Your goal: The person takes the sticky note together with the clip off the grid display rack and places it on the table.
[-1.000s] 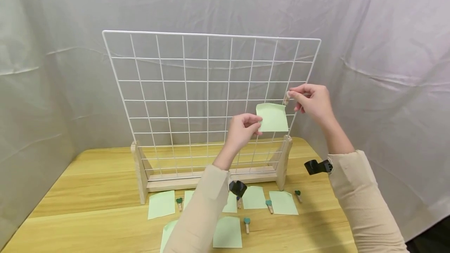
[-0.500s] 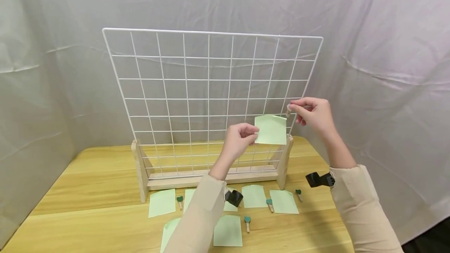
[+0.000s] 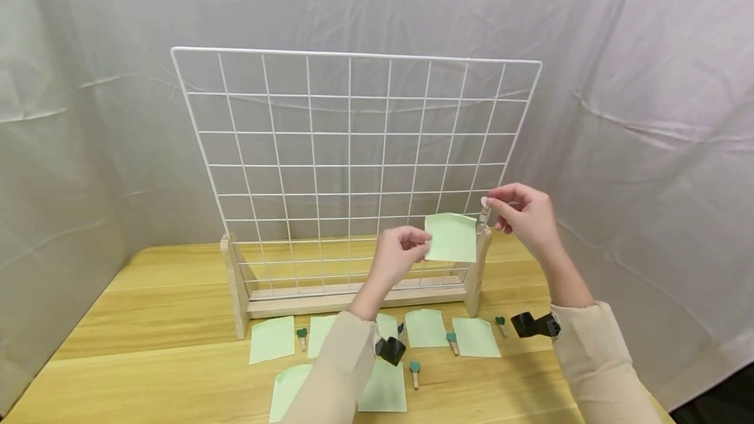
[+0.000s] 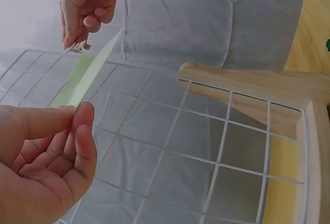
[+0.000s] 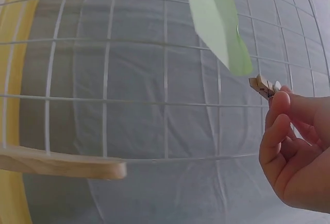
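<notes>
My left hand (image 3: 400, 257) pinches a pale green sticky note (image 3: 451, 238) by its left edge, in front of the lower right of a white wire grid panel (image 3: 349, 133). In the left wrist view the note (image 4: 93, 74) is creased along its length. To the right of it, my right hand (image 3: 527, 218) pinches a small wooden clothespin (image 3: 484, 209) with a white piece at its held end. The right wrist view shows the clothespin (image 5: 262, 86) pointing toward the note's corner (image 5: 240, 62), with a narrow gap between them.
The grid stands in a wooden base (image 3: 288, 308) on the wooden table (image 3: 147, 358). Several green notes (image 3: 272, 340) lie in front of it, with clothespins bearing green hearts (image 3: 415, 371) among them. Grey cloth (image 3: 353, 5) hangs behind and at the sides.
Both hands have moved down together in front of the grid, carrying the note and the clothespin from mid-height toward the base. Each still pinches its thing.
</notes>
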Demonstrator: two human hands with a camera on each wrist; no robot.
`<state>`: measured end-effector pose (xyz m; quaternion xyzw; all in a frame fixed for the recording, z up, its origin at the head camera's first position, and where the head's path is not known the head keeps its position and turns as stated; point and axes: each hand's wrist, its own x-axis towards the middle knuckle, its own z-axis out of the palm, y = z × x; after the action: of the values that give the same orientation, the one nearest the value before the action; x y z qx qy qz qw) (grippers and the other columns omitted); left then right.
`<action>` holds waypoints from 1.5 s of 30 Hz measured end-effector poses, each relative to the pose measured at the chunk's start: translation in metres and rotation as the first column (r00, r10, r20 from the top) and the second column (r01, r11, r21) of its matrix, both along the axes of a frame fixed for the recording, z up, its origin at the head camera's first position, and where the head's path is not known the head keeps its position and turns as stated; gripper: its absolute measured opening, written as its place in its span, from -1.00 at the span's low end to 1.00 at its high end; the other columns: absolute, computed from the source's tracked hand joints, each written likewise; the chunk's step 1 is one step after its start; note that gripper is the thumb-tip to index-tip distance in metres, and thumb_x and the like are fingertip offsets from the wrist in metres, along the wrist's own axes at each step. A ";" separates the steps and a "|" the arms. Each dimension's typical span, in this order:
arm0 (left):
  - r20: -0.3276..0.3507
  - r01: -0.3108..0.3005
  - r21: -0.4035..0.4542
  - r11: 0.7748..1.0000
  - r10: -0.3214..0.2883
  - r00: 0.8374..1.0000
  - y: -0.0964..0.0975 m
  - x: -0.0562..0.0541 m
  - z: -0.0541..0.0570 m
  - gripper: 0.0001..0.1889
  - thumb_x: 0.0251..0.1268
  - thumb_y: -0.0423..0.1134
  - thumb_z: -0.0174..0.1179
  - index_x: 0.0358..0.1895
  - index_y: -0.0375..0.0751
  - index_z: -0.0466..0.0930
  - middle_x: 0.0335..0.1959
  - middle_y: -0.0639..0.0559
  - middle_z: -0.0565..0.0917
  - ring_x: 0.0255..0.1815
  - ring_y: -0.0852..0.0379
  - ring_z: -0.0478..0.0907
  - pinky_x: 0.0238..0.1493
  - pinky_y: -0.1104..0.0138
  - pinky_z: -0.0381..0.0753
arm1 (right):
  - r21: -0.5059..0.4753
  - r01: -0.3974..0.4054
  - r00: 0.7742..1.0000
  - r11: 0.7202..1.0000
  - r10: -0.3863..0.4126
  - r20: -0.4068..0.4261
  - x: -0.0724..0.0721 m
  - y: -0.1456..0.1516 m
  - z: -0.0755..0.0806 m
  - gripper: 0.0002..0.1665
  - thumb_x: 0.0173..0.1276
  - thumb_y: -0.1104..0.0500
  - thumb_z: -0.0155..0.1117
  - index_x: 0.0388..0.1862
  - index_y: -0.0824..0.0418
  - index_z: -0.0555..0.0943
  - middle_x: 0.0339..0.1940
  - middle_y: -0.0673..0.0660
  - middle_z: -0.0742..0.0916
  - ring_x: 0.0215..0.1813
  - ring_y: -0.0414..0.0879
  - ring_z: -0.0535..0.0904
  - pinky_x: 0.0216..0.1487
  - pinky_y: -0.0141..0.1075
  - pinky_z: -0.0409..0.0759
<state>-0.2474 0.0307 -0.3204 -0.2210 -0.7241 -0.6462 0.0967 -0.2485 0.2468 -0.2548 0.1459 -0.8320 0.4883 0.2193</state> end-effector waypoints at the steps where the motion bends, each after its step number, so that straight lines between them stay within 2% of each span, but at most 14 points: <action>1: -0.003 -0.004 -0.006 1.000 0.004 1.000 0.000 0.001 -0.002 -0.90 0.07 -0.51 0.17 -0.32 -0.42 0.61 -0.47 -0.13 0.63 -0.58 0.23 0.48 -0.52 0.45 0.50 | -0.006 -0.007 1.000 1.000 0.007 0.000 0.001 0.000 -0.002 -0.72 0.19 0.19 0.24 -0.23 0.41 0.53 -0.53 0.02 0.60 -0.66 -0.15 0.46 -0.65 -0.43 0.46; 8: 0.017 -0.010 -0.011 1.000 0.011 1.000 -0.003 0.004 -0.018 -0.89 0.06 -0.51 0.18 -0.32 -0.41 0.61 -0.47 -0.13 0.63 -0.55 0.20 0.49 -0.55 0.47 0.46 | -0.076 -0.057 0.998 0.995 0.060 0.031 0.012 0.000 -0.018 -0.76 0.21 0.27 0.20 -0.22 0.44 0.51 -0.48 0.08 0.61 -0.66 -0.14 0.47 -0.66 -0.42 0.46; 16: 0.048 -0.020 0.019 1.000 0.020 0.999 -0.005 0.009 -0.026 -0.88 0.03 -0.53 0.18 -0.32 -0.41 0.60 -0.48 -0.12 0.60 -0.54 0.17 0.49 -0.54 0.45 0.46 | -0.129 -0.084 0.995 0.988 0.090 0.046 0.014 -0.001 -0.035 -0.78 0.22 0.27 0.20 -0.25 0.44 0.51 -0.51 0.08 0.61 -0.66 -0.16 0.47 -0.66 -0.42 0.45; 24: 0.082 -0.002 0.020 1.000 0.000 0.997 -0.006 0.014 -0.035 -0.88 0.05 -0.51 0.18 -0.30 -0.40 0.60 -0.46 -0.15 0.61 -0.52 0.06 0.51 -0.54 0.45 0.47 | -0.130 -0.077 0.992 0.989 0.088 0.085 0.018 -0.002 -0.049 -0.76 0.21 0.25 0.21 -0.23 0.43 0.52 -0.45 0.02 0.61 -0.65 -0.13 0.48 -0.65 -0.40 0.46; 29: 0.092 0.000 0.010 1.000 -0.001 0.996 -0.007 0.017 -0.042 -0.89 0.06 -0.51 0.17 -0.31 -0.41 0.60 -0.48 -0.11 0.60 -0.56 0.16 0.49 -0.51 0.44 0.50 | -0.158 -0.079 0.988 0.984 0.099 0.122 0.021 -0.004 -0.058 -0.76 0.19 0.27 0.23 -0.23 0.43 0.53 -0.43 0.09 0.61 -0.66 -0.13 0.47 -0.67 -0.40 0.45; 36: 0.133 -0.009 0.022 1.000 0.006 0.991 -0.008 0.019 -0.053 -0.90 0.04 -0.54 0.16 -0.33 -0.43 0.59 -0.50 -0.08 0.59 -0.58 0.21 0.47 -0.47 0.29 0.57 | -0.171 -0.074 0.982 0.983 0.101 0.158 0.025 -0.006 -0.072 -0.76 0.19 0.27 0.23 -0.24 0.45 0.53 -0.41 0.23 0.58 -0.66 -0.16 0.47 -0.67 -0.38 0.46; 41: 0.153 -0.014 0.017 1.000 0.011 0.988 -0.011 0.022 -0.060 -0.89 0.03 -0.54 0.17 -0.33 -0.43 0.59 -0.48 -0.10 0.59 -0.55 0.20 0.47 -0.47 0.37 0.56 | -0.166 -0.085 0.980 0.982 0.112 0.166 0.028 -0.007 -0.082 -0.78 0.18 0.29 0.23 -0.26 0.46 0.53 -0.42 0.26 0.58 -0.66 -0.13 0.47 -0.68 -0.37 0.45; 45: 0.162 -0.006 0.003 1.000 0.006 0.987 -0.011 0.026 -0.067 -0.89 0.03 -0.53 0.18 -0.32 -0.42 0.61 -0.45 -0.12 0.61 -0.54 0.19 0.49 -0.48 0.43 0.54 | -0.149 -0.072 0.974 0.986 0.102 0.203 0.031 -0.007 -0.089 -0.78 0.19 0.28 0.23 -0.26 0.44 0.53 -0.41 0.26 0.59 -0.66 -0.04 0.48 -0.66 -0.35 0.46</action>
<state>-0.2211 0.0196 -0.3873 -0.1653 -0.7292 -0.6628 0.0399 -0.2174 0.2402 -0.3435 0.1142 -0.8067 0.5675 0.1186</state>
